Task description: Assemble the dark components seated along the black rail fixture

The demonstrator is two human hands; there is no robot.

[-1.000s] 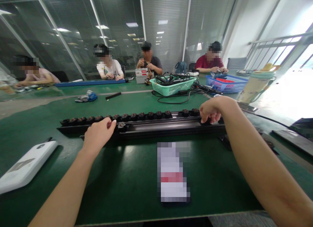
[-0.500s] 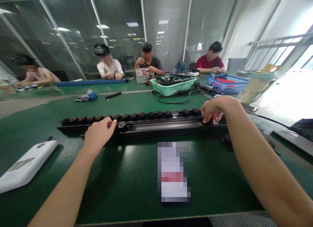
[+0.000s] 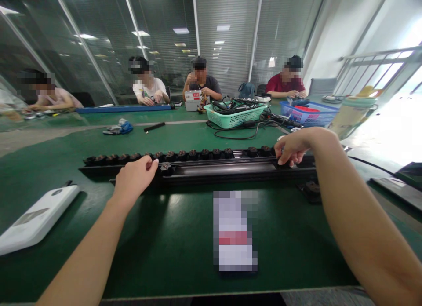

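Note:
Two long black rails lie side by side across the table. Several small black round-topped pieces point(image 3: 204, 154) line the rear rail. In the front black rail point(image 3: 217, 169), a single similar piece point(image 3: 165, 166) sits near the left end, beside my left hand point(image 3: 138, 175). That hand is closed over the rail's left part, thumb against curled fingers; what they grip is hidden. My right hand point(image 3: 293, 151) reaches down to the right part of the front rail, its fingers pinched on a small black piece point(image 3: 280, 162), mostly covered.
A blurred white-and-red item point(image 3: 232, 253) lies in front of the rails. A white power-bank-like device point(image 3: 39, 218) is at left, a black piece point(image 3: 311, 189) at right. Beyond are a green basket point(image 3: 235, 119) of cables, a blue basket point(image 3: 308, 114) and several seated people.
The view has shifted slightly. Both hands keep nearly the same places on the front rail, and the right forearm has swung a little to the right.

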